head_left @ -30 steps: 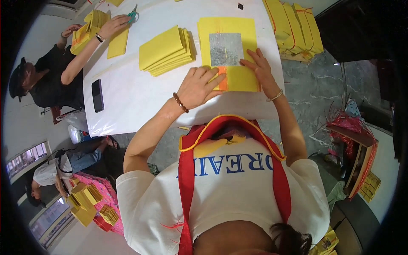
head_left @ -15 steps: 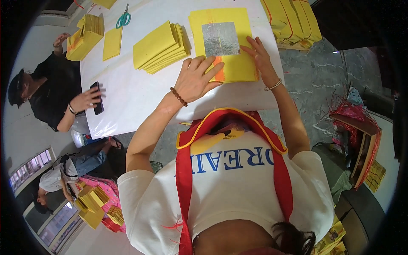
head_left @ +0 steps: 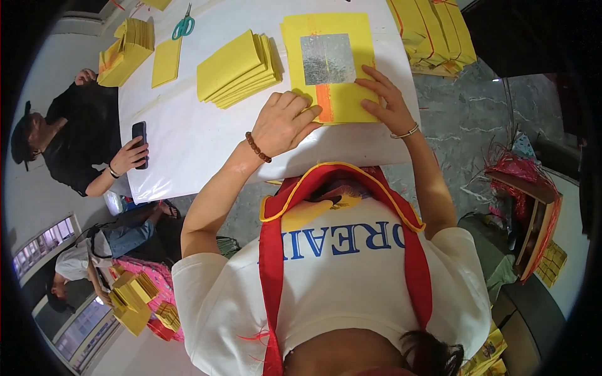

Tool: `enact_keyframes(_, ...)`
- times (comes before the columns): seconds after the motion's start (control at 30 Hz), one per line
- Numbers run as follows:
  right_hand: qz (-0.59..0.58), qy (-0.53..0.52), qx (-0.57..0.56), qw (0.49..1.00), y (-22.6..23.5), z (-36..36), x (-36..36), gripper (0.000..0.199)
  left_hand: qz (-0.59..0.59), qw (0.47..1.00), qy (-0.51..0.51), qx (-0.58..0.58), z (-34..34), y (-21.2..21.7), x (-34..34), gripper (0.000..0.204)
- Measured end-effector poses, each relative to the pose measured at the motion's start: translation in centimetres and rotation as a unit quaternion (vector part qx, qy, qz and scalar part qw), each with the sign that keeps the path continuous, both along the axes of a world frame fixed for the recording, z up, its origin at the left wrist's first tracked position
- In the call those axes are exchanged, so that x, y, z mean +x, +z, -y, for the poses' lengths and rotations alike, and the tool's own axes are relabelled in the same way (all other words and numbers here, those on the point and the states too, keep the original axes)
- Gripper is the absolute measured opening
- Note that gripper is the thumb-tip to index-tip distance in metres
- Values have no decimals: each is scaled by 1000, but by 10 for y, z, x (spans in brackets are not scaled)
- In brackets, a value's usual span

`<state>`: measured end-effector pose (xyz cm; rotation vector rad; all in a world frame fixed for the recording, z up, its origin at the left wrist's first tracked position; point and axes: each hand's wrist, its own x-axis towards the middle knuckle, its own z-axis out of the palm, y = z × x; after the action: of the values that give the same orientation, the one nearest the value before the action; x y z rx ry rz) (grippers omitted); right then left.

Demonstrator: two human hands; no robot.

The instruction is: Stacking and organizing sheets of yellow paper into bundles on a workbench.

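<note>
In front of me on the table lies a stack of yellow paper sheets point(head_left: 359, 105). Its top sheet bears a silver foil square point(head_left: 328, 59) and an orange stripe. My left hand point(head_left: 285, 120) has its fingers curled onto the stack's near left corner, with the thumb along the near edge. On the right side, my right hand point(head_left: 386, 103) rests with fingers apart, their tips on the paper near the foil. A pile of folded yellow paper point(head_left: 232, 67) lies to the left of the stack.
Teal-handled scissors point(head_left: 184, 27), a flat yellow packet point(head_left: 166, 64) and an upright yellow bundle point(head_left: 128, 53) are farther left on the white-covered table point(head_left: 207, 135). A person at the left edge holds a phone point(head_left: 140, 144). Tied yellow bundles point(head_left: 433, 31) stand beyond the table's right edge.
My left hand has drawn slightly back and left, its fingers curling more at the corner. My right hand has shifted slightly nearer to me. The person at left now grips and lifts the phone.
</note>
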<state>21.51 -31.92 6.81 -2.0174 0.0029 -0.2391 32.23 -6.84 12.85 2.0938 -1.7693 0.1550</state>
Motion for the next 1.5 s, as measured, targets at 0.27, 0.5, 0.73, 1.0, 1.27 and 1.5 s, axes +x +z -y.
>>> enact_keyframes(0.27, -3, -19, 62, 998, 1, -4, -2, 37, 27, 998, -34, -51, 7, 1, 6, 26)
enact_keyframes(0.5, -5, -26, 165, 986, -4, -3, 0, 37, -72, 997, -5, -20, 11, 1, 18, 11)
enact_keyframes(0.73, 11, -34, 139, 990, -7, -3, 1, 56, -170, 985, 37, -20, 11, 3, 18, 13)
enact_keyframes(1.0, 25, 32, 174, 984, -12, 8, -1, 49, -321, 943, 89, -14, 11, -1, 19, 13)
enact_keyframes(1.27, -2, 40, 135, 990, -7, 9, 0, 53, -256, 962, 86, -52, 14, 0, 16, 15)
enact_keyframes(1.5, -4, 40, 134, 990, -9, 10, -1, 52, -346, 933, 89, -41, 16, -2, 18, 16)
